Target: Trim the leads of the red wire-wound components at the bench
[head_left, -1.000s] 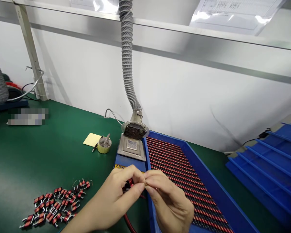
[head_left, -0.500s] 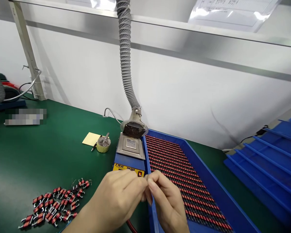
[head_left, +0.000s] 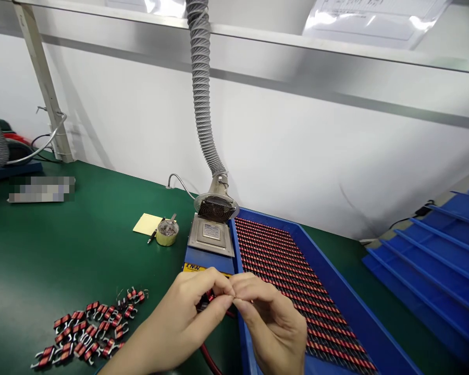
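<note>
My left hand [head_left: 195, 312] and my right hand [head_left: 273, 317] meet at the fingertips, in front of the solder pot [head_left: 213, 234] and over the near left edge of the blue tray. Inside the curl of my left fingers shows part of a small red-and-black wire coil [head_left: 208, 298], mostly hidden. Thumb and forefinger of my right hand pinch right against the left fingertips; whatever is between them is too small to make out. Loose coils [head_left: 80, 330] with silvery bent leads lie in a group on the green table, left of my hands.
The blue tray [head_left: 347, 297] holds many rows of coils. Above the solder pot hangs a grey extraction hose [head_left: 201, 78]. A round tin [head_left: 167, 237], a pen [head_left: 152, 237] and yellow paper [head_left: 145, 224] lie left of it. Stacked blue trays [head_left: 426, 271] stand at right.
My hands have turned so that the left thumb and the gap beneath its forefinger now show, with the coil visible there. The fingertips have moved slightly left and stay together.
</note>
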